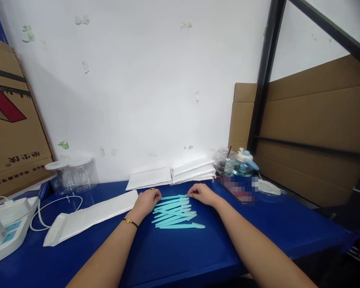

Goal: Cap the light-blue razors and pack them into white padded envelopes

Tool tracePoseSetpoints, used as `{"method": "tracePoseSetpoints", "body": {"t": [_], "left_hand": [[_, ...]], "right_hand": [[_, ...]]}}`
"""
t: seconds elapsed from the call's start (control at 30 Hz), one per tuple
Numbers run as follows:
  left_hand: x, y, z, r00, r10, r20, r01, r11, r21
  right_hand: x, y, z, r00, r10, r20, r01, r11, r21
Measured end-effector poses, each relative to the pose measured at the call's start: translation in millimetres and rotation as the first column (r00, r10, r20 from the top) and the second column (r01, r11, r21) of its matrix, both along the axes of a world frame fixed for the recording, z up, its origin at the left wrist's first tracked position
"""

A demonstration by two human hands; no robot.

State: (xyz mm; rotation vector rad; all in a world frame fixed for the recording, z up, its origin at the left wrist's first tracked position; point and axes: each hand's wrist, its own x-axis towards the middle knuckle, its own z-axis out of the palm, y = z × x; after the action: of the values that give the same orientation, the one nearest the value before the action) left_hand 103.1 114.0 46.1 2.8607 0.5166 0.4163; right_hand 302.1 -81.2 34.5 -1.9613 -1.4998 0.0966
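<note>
Several turquoise eyebrow razors (175, 212) with clear caps lie on the blue table, side by side in a loosely criss-crossed column. At the far end of the column, my left hand (149, 200) is closed in a pinch at the handle end of the farthest eyebrow razor (171, 197). My right hand (202, 194) pinches the capped end of that same razor. It lies level between my fingertips, close to the others. A single razor (180, 226) lies nearest to me, slightly apart from the rest.
A white padded envelope (93, 214) lies left of my left hand. More envelopes (193, 170) are stacked by the wall. A phone (235, 189), a bottle (244, 164) and a coiled cable (267, 187) sit at right. Clear jars (82, 176) and a power strip (12, 236) stand left.
</note>
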Motion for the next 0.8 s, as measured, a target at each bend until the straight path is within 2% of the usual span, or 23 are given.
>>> {"method": "tracePoseSetpoints", "body": {"t": [0.33,0.43,0.5,0.57,0.67,0.8], "left_hand": [[-1,-10,9.9,0.998,-0.06,-0.019,0.06,0.998,-0.004],[-5,-15,12.0,0.996,-0.086,-0.013,0.085,0.995,-0.059],[-8,-21,12.7,0.988,-0.15,-0.025,0.145,0.981,-0.13],[-11,-28,14.0,0.969,-0.236,-0.075,0.222,0.962,-0.157],[-16,-43,18.2,0.938,-0.315,-0.147,0.302,0.947,-0.108],[-21,-67,23.2,0.921,-0.351,-0.17,0.355,0.935,-0.01]], "right_hand": [[-24,7,6.3,0.996,0.084,0.037,-0.084,0.996,-0.005],[-25,2,11.4,0.994,0.103,0.046,-0.102,0.995,-0.018],[-28,-4,16.5,0.99,0.136,0.043,-0.133,0.989,-0.068],[-35,-10,22.6,0.982,0.184,0.044,-0.173,0.968,-0.181],[-53,-19,31.0,0.966,0.243,0.092,-0.2,0.922,-0.332],[-82,-31,34.8,0.933,0.266,0.241,-0.175,0.924,-0.341]]}}
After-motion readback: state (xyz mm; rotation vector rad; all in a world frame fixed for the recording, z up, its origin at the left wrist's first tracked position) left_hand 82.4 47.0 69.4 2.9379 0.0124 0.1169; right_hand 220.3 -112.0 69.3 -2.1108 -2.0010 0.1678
